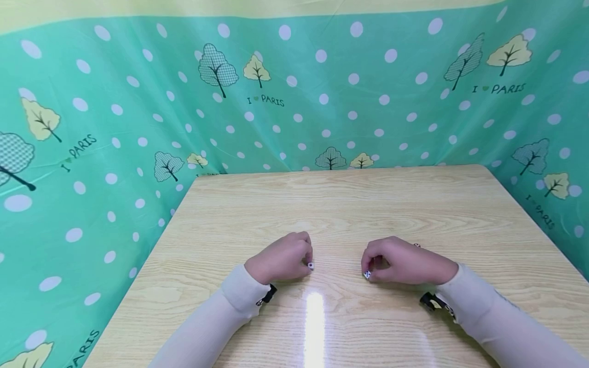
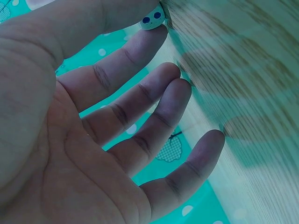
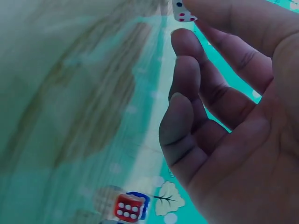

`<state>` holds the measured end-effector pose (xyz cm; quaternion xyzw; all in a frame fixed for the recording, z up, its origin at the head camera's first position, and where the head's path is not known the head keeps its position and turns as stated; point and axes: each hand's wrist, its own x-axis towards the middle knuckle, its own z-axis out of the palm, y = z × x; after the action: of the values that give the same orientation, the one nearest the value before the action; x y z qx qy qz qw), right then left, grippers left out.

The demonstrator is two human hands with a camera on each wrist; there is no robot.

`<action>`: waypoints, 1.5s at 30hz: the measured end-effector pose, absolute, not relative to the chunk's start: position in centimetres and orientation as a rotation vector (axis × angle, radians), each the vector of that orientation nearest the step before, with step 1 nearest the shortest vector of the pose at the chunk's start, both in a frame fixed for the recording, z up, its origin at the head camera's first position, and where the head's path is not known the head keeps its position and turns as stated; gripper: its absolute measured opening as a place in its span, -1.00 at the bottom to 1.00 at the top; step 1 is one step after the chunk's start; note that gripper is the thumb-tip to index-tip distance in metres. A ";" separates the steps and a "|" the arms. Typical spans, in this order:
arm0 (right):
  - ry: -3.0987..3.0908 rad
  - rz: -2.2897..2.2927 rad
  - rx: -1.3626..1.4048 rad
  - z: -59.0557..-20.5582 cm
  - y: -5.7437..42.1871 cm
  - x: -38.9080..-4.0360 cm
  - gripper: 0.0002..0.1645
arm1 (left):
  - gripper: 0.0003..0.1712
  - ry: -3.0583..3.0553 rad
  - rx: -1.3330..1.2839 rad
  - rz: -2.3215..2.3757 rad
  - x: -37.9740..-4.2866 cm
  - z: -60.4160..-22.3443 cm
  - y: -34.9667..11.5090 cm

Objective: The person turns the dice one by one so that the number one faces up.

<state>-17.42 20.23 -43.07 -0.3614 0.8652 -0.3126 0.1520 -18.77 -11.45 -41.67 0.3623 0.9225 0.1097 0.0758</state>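
Note:
Between the thumb and index finger of my left hand is a white die, low at the tabletop. In the left wrist view this die shows dark pips, and the other fingers reach down toward the wood. My right hand pinches a second white die, a short way to the right. Seen from the right wrist, that die has red pips on one face and a dark pip on another. A red die and a blue die lie beyond the right hand's little finger.
The pale wooden table has a bright light reflection near its front. A green dotted curtain with printed trees surrounds the back and sides. Just behind the right wrist, a small die is partly hidden in the head view.

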 end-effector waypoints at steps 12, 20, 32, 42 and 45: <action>2.458 -0.899 -0.943 -43.5 20.3 -17.5 -0.81 | -0.93 2.763 1.082 0.329 -18.8 -41.6 -11.5; 2.462 -0.888 -1.000 -43.6 20.2 -17.6 -0.78 | -0.95 2.765 1.085 0.320 -18.8 -41.6 -11.5; 2.789 -0.484 -1.198 -42.2 18.5 -15.3 -0.82 | -0.93 2.772 1.102 0.318 -18.7 -41.6 -11.4; 2.852 -0.347 -1.316 -42.0 18.3 -14.8 -0.81 | -0.91 2.766 1.090 0.319 -18.7 -41.5 -11.4; 2.840 -0.369 -1.339 -42.1 18.4 -15.0 -0.81 | -0.91 2.768 1.090 0.319 -18.7 -41.4 -11.4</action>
<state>-14.96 18.42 -42.11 -0.4236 0.8983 -0.1165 -0.0100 -18.66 -11.38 -41.43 0.3634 0.9225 0.1064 0.0745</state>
